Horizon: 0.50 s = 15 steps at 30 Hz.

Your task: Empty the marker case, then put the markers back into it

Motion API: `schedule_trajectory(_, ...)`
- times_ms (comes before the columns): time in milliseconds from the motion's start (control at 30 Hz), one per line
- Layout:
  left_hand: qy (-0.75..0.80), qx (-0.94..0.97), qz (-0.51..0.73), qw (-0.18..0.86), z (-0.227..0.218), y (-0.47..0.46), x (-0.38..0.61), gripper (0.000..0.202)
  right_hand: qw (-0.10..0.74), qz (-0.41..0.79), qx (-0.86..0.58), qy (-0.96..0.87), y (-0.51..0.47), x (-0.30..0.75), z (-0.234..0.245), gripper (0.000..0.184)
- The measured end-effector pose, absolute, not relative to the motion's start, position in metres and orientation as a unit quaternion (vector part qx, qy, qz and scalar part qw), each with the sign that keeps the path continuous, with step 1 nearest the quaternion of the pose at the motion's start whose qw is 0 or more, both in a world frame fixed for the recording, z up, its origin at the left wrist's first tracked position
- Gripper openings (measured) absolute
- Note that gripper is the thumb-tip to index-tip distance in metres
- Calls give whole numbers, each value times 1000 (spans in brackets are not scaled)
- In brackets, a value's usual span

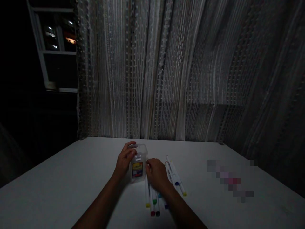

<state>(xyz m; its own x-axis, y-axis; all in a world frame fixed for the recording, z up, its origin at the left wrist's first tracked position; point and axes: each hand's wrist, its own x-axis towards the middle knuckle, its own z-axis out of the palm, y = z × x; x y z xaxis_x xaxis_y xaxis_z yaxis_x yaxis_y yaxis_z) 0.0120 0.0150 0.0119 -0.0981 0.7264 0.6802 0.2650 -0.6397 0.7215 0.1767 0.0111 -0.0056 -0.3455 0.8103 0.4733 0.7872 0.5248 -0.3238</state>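
A small clear plastic box (138,165) with a yellow and red label stands on the white table (71,178). My left hand (125,160) is wrapped round the box's left side and top. My right hand (157,174) rests at the box's right side, fingers curled against it; what they pinch is hidden. Several white markers with coloured caps (152,198) lie on the table under and below my right hand. More markers (175,176) lie just to its right.
A striped curtain (178,70) hangs behind the table's far edge. A dark window with a white frame (52,51) is at the upper left. A blurred patch (230,181) lies on the table's right side.
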Motion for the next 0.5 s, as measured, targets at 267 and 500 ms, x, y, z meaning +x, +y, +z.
schedule_trajectory(267,377,654,637,157,10,11,13,37,148,-29,-462,-874,5,179,-17,20)
schedule_trajectory(500,385,653,635,148,7,11,12,34,116,-20,-474,-872,-2,176,-11,29)
